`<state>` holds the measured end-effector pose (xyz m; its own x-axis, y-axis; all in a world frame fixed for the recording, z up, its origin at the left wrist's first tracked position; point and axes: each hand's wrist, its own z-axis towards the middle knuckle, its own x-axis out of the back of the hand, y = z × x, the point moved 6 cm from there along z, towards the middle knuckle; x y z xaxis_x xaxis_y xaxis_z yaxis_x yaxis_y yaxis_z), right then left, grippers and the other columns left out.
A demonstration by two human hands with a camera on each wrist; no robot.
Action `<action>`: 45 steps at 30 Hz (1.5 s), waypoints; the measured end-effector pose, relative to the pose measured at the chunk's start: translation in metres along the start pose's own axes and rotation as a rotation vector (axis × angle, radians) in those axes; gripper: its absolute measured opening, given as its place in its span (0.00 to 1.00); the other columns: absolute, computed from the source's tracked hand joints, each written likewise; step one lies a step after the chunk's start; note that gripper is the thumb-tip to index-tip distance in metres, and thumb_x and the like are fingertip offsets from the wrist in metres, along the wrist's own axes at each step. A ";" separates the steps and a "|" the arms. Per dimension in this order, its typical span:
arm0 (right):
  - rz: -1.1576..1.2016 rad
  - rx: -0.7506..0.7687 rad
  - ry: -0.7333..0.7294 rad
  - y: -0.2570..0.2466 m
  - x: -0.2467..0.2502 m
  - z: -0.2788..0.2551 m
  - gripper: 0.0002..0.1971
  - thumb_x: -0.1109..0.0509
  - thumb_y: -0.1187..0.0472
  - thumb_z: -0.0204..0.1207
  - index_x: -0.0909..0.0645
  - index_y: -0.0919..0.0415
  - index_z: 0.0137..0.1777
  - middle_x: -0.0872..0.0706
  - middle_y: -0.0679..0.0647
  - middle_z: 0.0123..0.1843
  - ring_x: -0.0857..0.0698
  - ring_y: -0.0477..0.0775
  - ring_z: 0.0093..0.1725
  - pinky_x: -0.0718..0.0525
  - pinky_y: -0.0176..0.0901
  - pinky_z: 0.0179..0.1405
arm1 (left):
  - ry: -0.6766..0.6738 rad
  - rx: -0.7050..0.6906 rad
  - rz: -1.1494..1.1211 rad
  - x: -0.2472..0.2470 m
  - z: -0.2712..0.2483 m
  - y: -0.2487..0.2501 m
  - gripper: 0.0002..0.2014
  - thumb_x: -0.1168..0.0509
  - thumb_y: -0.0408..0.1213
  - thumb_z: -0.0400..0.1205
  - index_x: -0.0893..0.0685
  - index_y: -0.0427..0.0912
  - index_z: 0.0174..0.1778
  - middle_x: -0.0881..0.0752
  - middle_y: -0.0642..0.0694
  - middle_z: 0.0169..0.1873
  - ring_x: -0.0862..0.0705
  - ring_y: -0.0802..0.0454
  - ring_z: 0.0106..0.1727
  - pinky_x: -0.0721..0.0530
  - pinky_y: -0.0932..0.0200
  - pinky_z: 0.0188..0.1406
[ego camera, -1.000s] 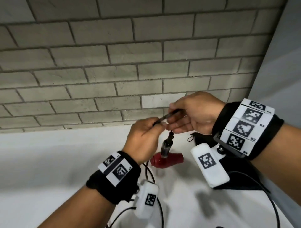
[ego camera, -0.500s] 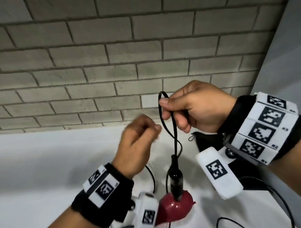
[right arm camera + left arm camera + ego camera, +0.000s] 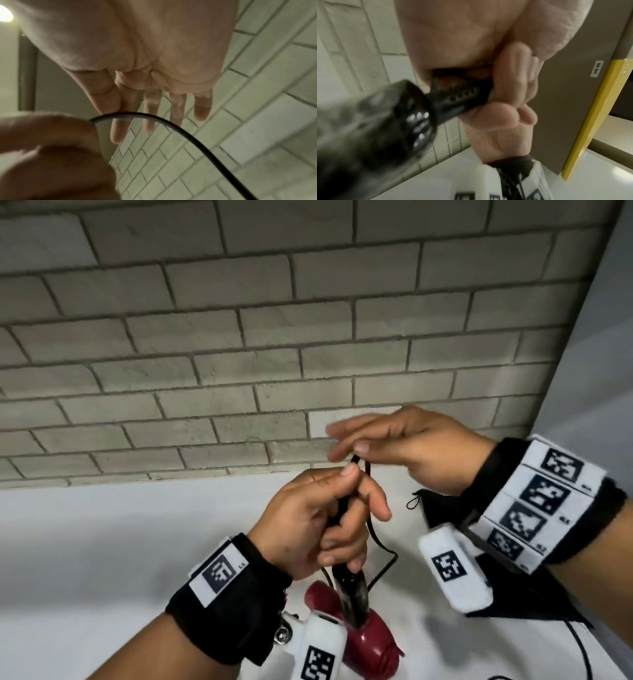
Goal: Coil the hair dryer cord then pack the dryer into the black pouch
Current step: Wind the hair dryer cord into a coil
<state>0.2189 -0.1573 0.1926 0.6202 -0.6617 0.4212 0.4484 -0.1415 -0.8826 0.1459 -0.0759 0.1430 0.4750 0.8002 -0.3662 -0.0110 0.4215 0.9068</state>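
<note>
A red hair dryer [image 3: 368, 642] with a black handle [image 3: 352, 594] hangs low in the head view, nose down. My left hand [image 3: 329, 518] grips the ribbed cord sleeve [image 3: 458, 97] at the handle's end and pinches a fold of the black cord [image 3: 371, 529] between thumb and forefinger. The cord [image 3: 180, 129] arcs out from that pinch and loops down on the right. My right hand [image 3: 394, 440] hovers just above it, fingers [image 3: 149, 115] straight and spread, holding nothing. The black pouch [image 3: 442, 508] lies on the white counter behind my right wrist, mostly hidden.
A grey brick wall [image 3: 274, 337] stands close behind the white counter [image 3: 102, 542]. A grey panel [image 3: 599, 371] closes the right side, with a yellow edge [image 3: 594, 115] in the left wrist view. Thin black cables [image 3: 579, 645] trail on the counter at lower right.
My right hand has let go of the cord loop and opened flat. My left hand moved up and took the loop and the sleeve. The dryer hangs slightly higher.
</note>
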 end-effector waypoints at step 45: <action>0.122 0.058 -0.171 -0.003 -0.031 -0.023 0.15 0.37 0.65 0.79 0.16 0.80 0.49 0.20 0.50 0.25 0.21 0.36 0.25 0.23 0.23 0.34 | -0.028 0.038 0.094 0.007 -0.027 0.003 0.27 0.39 0.50 0.82 0.17 0.25 0.62 0.19 0.42 0.17 0.39 0.59 0.10 0.46 0.68 0.13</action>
<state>0.1830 -0.1532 0.1774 0.7702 -0.5358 0.3461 0.3966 -0.0228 -0.9177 0.1252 -0.0580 0.1375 0.4982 0.8227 -0.2740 -0.0229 0.3284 0.9443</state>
